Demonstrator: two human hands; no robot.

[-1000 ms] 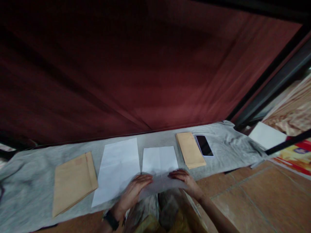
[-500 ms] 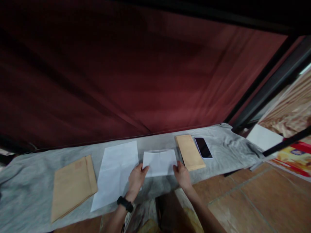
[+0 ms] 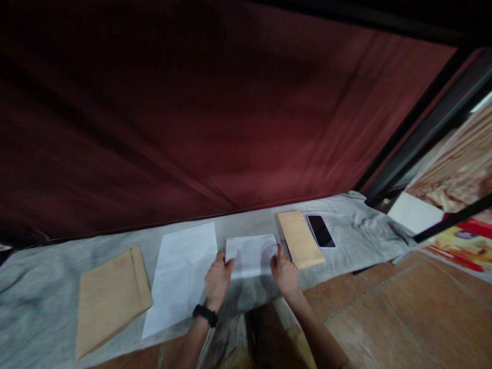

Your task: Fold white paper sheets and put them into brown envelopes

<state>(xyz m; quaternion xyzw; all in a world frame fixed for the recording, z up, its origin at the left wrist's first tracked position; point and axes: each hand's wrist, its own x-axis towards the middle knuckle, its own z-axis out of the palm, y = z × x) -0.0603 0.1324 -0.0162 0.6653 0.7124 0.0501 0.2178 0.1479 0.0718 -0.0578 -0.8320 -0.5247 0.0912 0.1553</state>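
Observation:
A folded white sheet of paper point(image 3: 251, 256) lies in front of me on a grey cloth, its long side running left to right. My left hand point(image 3: 219, 277) grips its left edge, thumb on top and fingers at the side. At the right edge, my right hand point(image 3: 284, 270) holds it in the same way, fingers bent. Left of the folded sheet is a larger white paper point(image 3: 179, 277) with crease lines, lying flat and partly behind my left hand. Just right of my right hand rests a narrow brown envelope stack point(image 3: 300, 238).
Wide brown envelopes point(image 3: 113, 302) lie at the left on the grey cloth point(image 3: 238, 223). A smartphone point(image 3: 321, 231) sits beyond the narrow envelopes. Dark red fabric point(image 3: 246, 128) rises behind. A black frame bar point(image 3: 415, 120) slants at the right above the tiled floor point(image 3: 403, 312).
Both hands have slid slightly up along the folded sheet's side edges, and the right has come a little inward. The view has shifted slightly; the other papers stay put.

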